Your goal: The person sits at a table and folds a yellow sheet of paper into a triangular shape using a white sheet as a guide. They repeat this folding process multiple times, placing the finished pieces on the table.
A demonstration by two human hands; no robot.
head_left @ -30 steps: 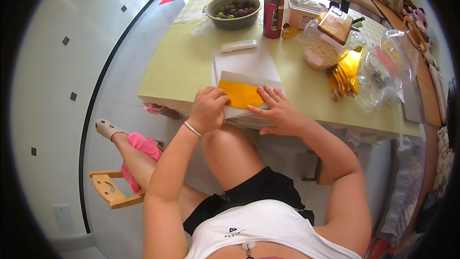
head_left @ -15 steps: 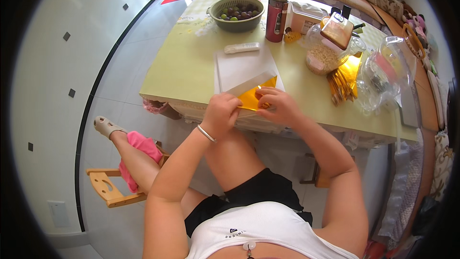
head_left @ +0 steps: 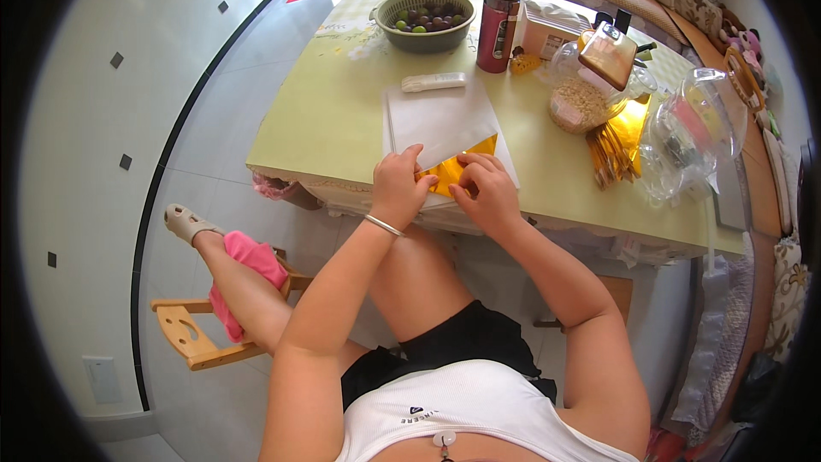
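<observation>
A sheet of shiny gold foil paper lies at the near edge of the table, on top of white paper sheets. It is folded, with a slanting upper edge. My left hand is closed on the foil's left end, thumb and fingers at its edge. My right hand is bent over the right part, fingertips on the foil and thumb close below. The fingers hide part of both ends. A white capped stick-shaped item rests across the far end of the sheets.
Farther back stand a colander of grapes, a dark red thermos and a tissue box. To the right are a jar of grains, a phone, folded gold pieces and clear plastic packaging.
My right hand has shifted down toward the table edge, its fingers more curled. My left hand has turned slightly, and less of the foil shows between the hands.
</observation>
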